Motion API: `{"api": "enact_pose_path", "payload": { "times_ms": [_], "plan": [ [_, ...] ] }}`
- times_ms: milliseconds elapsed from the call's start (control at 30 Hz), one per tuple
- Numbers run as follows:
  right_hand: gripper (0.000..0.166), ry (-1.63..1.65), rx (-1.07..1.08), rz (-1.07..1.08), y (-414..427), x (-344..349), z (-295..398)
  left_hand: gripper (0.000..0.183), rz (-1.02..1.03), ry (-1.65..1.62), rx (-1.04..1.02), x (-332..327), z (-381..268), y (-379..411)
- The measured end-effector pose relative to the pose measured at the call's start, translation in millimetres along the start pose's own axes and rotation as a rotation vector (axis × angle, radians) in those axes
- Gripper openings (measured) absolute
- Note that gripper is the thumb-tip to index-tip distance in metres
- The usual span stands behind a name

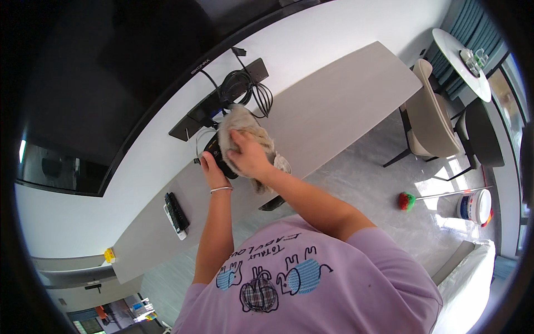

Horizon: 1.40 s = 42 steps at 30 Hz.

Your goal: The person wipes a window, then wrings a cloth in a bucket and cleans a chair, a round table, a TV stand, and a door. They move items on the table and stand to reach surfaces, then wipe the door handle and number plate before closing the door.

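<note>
My left hand (215, 172), with a bracelet at the wrist, holds the near edge of a black electronic box (223, 160), thumb up along its side. On top of that box lies a fluffy beige and grey cloth-like thing (242, 119); it covers much of the box. My right hand (250, 156) rests on the fluffy thing with thumb and fingers pressed into it. Whether it is a cloth or a plush piece cannot be told. Thin cables run from the box towards a dark socket strip (179, 128) on the wall.
Coiled black cables (238, 85) hang by the strip under a wall-mounted television (104, 83). A black remote control (176, 211) and a white one (182, 235) lie on the long grey shelf (333, 96). Right: chair (429, 112), round table (454, 54), white bucket (475, 206), red-green mop head (406, 201).
</note>
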State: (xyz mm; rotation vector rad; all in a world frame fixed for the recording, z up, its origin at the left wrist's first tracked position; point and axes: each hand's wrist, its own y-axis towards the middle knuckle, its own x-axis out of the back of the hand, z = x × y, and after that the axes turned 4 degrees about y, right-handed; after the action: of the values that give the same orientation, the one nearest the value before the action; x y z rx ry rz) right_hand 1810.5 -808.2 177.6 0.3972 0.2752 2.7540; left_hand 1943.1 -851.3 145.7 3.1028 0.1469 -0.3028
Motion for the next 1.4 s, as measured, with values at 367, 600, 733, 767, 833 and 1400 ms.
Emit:
{"api": "enact_pose_path", "payload": {
  "times_ms": [367, 600, 733, 767, 833, 1400],
  "plan": [
    [0.036, -0.152, -0.495, 0.111, 25, 35, -83, 0.067, -0.098, 0.006, 0.019, -6, 9, 5],
    [0.050, 0.451, -0.600, 0.374, -45, 37, -42, 0.051, -0.154, 0.043, -0.094, -5, 4, 4],
    [0.043, 0.632, -0.666, 0.036, -41, 91, -71, 0.043, -0.257, 0.251, -0.234, 21, -8, 16],
    [0.044, 0.662, -0.624, -0.074, -34, 119, -78, 0.042, -0.268, 0.314, -0.279, 24, -9, 20],
    [0.047, 0.752, -0.495, -0.235, -17, 171, -106, 0.043, -0.271, 0.450, -0.320, 14, -22, 22],
    [0.055, -0.908, 0.064, 0.190, 57, -18, -101, 0.031, -0.327, 0.761, -0.318, -1, -88, 5]
  ]
}}
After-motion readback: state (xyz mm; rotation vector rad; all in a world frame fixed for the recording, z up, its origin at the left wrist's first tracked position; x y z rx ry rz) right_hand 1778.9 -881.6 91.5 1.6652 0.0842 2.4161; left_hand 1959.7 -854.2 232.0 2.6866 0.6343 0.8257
